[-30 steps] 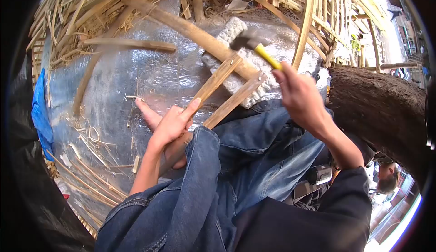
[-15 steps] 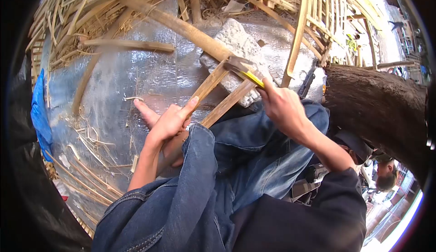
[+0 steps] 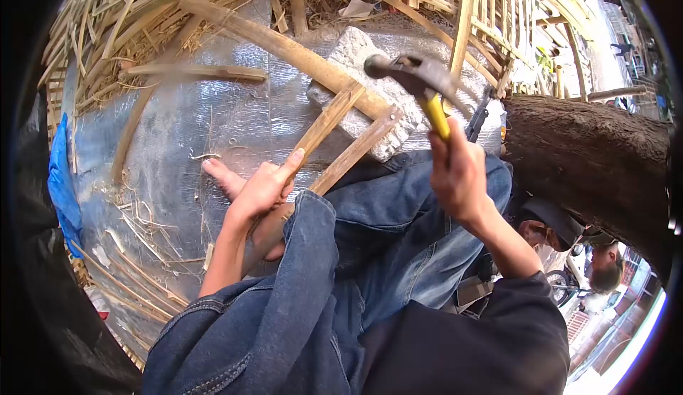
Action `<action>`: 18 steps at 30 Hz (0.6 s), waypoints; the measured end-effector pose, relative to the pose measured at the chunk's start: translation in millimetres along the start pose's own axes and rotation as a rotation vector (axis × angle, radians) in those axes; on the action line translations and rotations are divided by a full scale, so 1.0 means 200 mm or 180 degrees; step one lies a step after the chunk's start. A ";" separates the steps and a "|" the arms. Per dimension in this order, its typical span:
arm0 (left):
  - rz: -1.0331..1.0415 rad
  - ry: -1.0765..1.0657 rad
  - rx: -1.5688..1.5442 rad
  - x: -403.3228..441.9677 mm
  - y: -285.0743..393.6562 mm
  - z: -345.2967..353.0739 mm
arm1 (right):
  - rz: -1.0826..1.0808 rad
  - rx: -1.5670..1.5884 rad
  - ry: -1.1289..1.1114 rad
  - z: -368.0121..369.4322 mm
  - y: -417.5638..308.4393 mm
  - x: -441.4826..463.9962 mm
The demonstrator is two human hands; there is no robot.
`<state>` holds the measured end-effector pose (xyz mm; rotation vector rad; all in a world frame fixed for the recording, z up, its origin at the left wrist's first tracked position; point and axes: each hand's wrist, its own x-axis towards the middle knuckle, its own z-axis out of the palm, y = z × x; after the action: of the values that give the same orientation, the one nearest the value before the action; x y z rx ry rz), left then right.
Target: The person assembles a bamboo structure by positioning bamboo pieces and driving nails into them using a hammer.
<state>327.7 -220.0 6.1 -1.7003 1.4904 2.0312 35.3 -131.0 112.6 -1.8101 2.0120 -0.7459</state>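
My right hand point(image 3: 461, 174) grips a claw hammer point(image 3: 418, 75) by its yellow handle, its head raised above the stone block. My left hand point(image 3: 263, 192) is closed round a short bamboo strip point(image 3: 324, 126), whose far end lies on a long bamboo piece point(image 3: 284, 48). That long piece rests across the rough grey stone block point(image 3: 350, 48). A second short strip point(image 3: 356, 151) meets the long piece near its right end, where a small nail head seems to show. Its near end reaches my bent knee, and no hand is on it.
Silvery sheeting point(image 3: 171, 139) covers the ground, with thin bamboo shavings point(image 3: 146, 217) on it. Bamboo slats point(image 3: 99, 32) pile up at the back left. A thick log point(image 3: 583, 139) lies at right, with people point(image 3: 605, 267) beyond it. A blue tarp point(image 3: 62, 181) hangs at left.
My right hand has lifted the hammer up off the bamboo joint, uncovering the strip ends. My left hand keeps its hold on the short strip, nearly still.
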 end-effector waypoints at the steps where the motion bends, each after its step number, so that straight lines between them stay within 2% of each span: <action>1: 0.0090 0.0048 0.0018 0.00 0.00 0.01 | -0.0102 -0.0100 0.0008 0.05 0.04 -0.02; 2: 0.0113 0.0043 0.0029 0.00 0.00 0.02 | -0.0157 -0.0466 -0.0546 0.09 0.08 0.00; 3: 0.0111 0.0070 0.0010 0.00 0.00 0.02 | 0.0047 -0.0772 -0.0809 0.13 0.11 0.01; 5: 0.0123 0.0118 0.0017 0.02 0.02 -0.01 | 0.0072 -0.0603 -0.0616 0.07 0.06 0.02; 7: 0.0115 -0.0114 -0.0164 0.02 -0.01 0.00 | 0.0037 -0.0079 -0.0085 0.04 -0.01 0.01; 9: 0.0122 -0.0094 -0.0137 0.02 -0.02 0.00 | 0.0065 0.0103 -0.0095 0.07 0.02 -0.01; 11: 0.0065 0.0003 -0.0016 0.04 -0.03 0.00 | 0.0069 -0.0519 -0.0750 0.16 0.07 0.00; 12: 0.0040 -0.0028 0.0014 0.02 -0.02 0.01 | 0.0164 -0.0499 -0.0805 0.15 0.06 0.01; 16: 0.0057 -0.0051 0.0105 0.00 0.01 0.00 | 0.0079 0.0042 -0.0243 0.09 -0.05 0.01; 18: 0.0102 -0.0073 0.0110 0.01 0.02 0.01 | 0.0115 -0.0113 -0.0324 0.18 0.05 -0.03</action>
<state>322.9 -221.4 7.7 -1.6455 1.5461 2.0210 47.3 -130.9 77.3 -1.7886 1.9984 -0.5989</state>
